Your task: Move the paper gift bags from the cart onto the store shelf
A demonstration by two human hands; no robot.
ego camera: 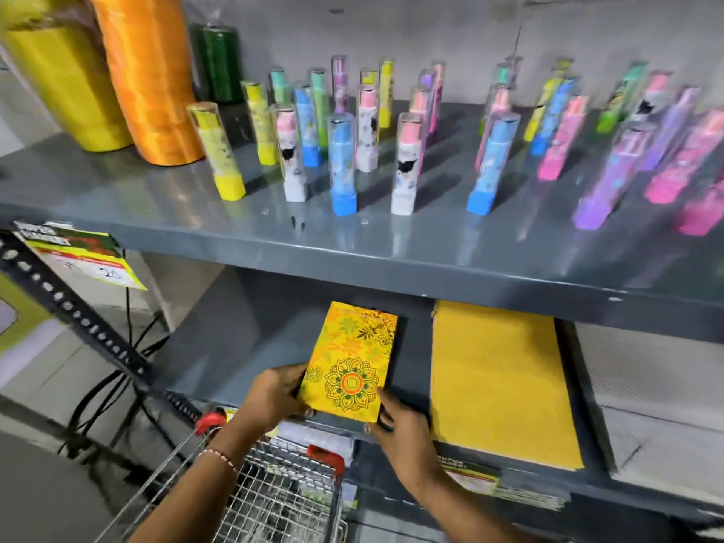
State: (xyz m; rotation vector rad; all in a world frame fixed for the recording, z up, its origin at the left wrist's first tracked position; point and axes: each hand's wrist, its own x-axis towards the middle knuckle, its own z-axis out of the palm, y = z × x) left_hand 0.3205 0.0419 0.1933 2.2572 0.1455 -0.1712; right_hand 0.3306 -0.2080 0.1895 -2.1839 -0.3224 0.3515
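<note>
A flat stack of yellow paper gift bags point(346, 358) with a mandala print lies on the lower grey shelf point(235, 346), its near end at the shelf's front edge. My left hand point(274, 393) grips the stack's near left corner. My right hand point(399, 429) holds its near right corner, fingers curled under the edge. The wire cart point(274, 491) with red corner caps stands just below my hands, against the shelf front. What the cart holds is mostly hidden by my arms.
A larger plain yellow stack point(497, 386) lies to the right on the same shelf, white sheets point(658, 405) beyond it. The upper shelf point(352, 252) overhangs, carrying several colourful tube packs and big yellow and orange rolls point(149, 72). A slotted metal bar point(86, 323) and cables sit left.
</note>
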